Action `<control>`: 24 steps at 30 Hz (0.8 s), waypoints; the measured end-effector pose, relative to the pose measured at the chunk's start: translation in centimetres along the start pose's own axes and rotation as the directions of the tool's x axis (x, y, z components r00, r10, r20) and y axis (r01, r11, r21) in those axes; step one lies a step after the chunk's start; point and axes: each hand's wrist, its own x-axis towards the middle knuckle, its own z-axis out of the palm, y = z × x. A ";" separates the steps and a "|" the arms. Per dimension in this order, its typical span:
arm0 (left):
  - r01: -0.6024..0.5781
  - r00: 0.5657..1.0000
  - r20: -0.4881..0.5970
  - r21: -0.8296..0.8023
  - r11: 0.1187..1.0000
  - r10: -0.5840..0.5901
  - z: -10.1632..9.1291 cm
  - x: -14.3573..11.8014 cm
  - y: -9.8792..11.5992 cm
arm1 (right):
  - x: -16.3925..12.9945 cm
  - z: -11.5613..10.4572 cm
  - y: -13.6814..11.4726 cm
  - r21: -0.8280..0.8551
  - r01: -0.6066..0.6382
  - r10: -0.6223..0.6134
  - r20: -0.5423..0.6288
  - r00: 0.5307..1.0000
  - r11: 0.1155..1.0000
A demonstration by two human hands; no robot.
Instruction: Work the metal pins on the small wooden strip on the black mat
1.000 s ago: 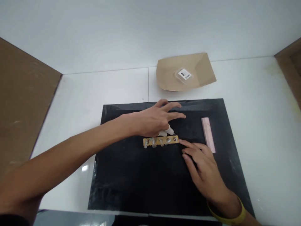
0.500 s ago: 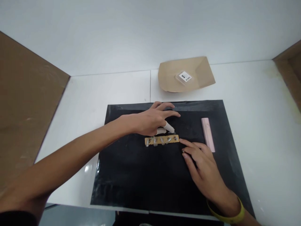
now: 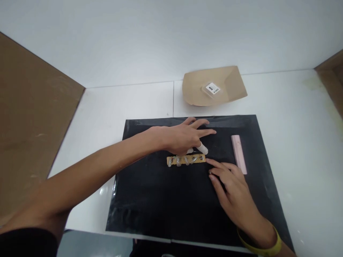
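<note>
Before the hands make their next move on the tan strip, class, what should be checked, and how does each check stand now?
1. Tan strip lies flat on the black mat: ok.
2. Right hand steadies the strip: its fingertip is at the strip's right end, but contact cannot be told.
3. Left hand is over the strip's far edge, white-covered fingertip pointing down near it: ok.
4. Left fingertip holds one of the small clear pieces on the strip: cannot tell, too small.
5. Pink bar lies apart from both hands, right of the strip: ok.
6. Paper tray sits beyond the mat, out of the way: ok.
</note>
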 end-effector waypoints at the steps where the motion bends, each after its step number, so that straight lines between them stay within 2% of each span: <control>1: 0.002 1.000 0.018 0.028 1.000 -0.003 -0.1 0.0 0.0 | 0.0 0.0 0.0 -0.002 0.004 -0.004 0.001 1.000 1.000; 6: 0.011 0.995 0.096 0.122 0.992 -0.023 -0.8 0.0 0.0 | 0.1 0.0 0.0 -0.009 0.025 -0.025 0.000 1.000 1.000; 16: -0.024 1.000 0.024 0.174 0.984 0.020 -0.9 0.0 -0.3 | 0.0 0.0 0.1 -0.011 0.027 -0.027 0.006 1.000 1.000; 21: 0.021 0.993 -0.119 0.063 0.998 -0.014 -1.2 -1.0 -0.9 | 0.1 0.0 0.0 0.004 0.006 -0.006 -0.005 1.000 1.000; 24: 0.065 0.982 -0.178 0.027 0.997 -0.060 -1.9 -2.1 -0.5 | 0.0 0.0 0.1 0.015 -0.001 0.002 -0.020 1.000 1.000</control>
